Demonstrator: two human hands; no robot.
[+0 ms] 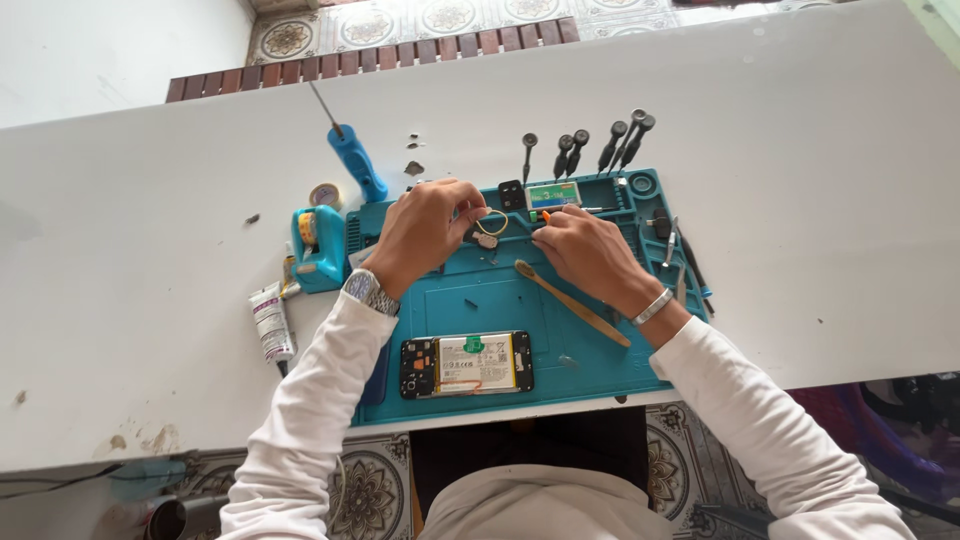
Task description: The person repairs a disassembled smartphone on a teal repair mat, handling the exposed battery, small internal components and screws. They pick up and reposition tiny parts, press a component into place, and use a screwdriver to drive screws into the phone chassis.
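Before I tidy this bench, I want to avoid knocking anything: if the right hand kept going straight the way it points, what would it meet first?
Probably the left hand: the right hand points left toward it, with a small part between their fingers, though depth is unclear.

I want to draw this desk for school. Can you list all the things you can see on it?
work mat: 1, teal, middle of the table
opened phone: 1, black with a pale battery, near edge of the mat
wooden brush: 1, tan, lying slanted on the mat
big screwdriver: 1, blue handle, above the mat's left corner
small screwdrivers: about 6, black, row above the mat
tape holder: 1, teal, left of the mat
tube: 1, white, left of the mat
table: 1, white
wristwatch: 1, silver, left wrist
bracelet: 1, silver, right wrist
left hand: pinching a small part I cannot make out
right hand: holding a thin tool with an orange tip
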